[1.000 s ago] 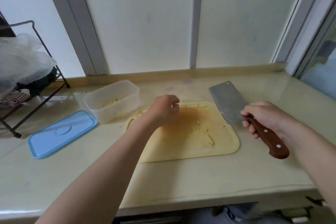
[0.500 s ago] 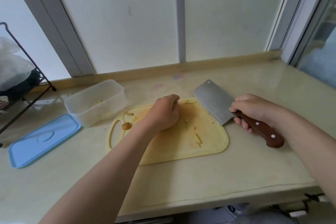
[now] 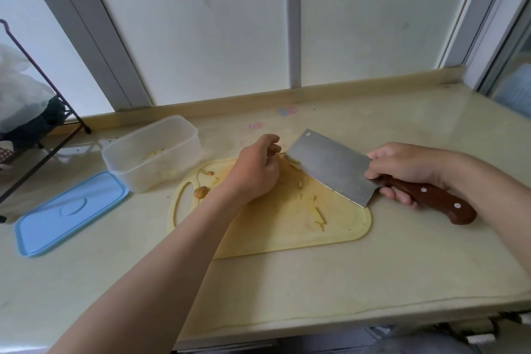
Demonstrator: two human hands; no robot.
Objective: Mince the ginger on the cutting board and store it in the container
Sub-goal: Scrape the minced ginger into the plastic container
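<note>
Now our right hand (image 3: 402, 168), fingers clamped round the brown handle of the cleaver (image 3: 330, 167), has brought the blade leftward over the cutting board (image 3: 287, 238). Its far corner almost meets our left hand (image 3: 255, 174), nearer than half a second ago. Strips of ginger (image 3: 319, 214) lie scattered on the board, and a few sit in the container (image 3: 172, 135) on the desk (image 3: 373, 282). Our left fingers curl under, hidden behind the hand's back, so we cannot tell whether they pinch any ginger.

Yellow cutting board (image 3: 339, 227); blue lid (image 3: 69, 210)
</note>
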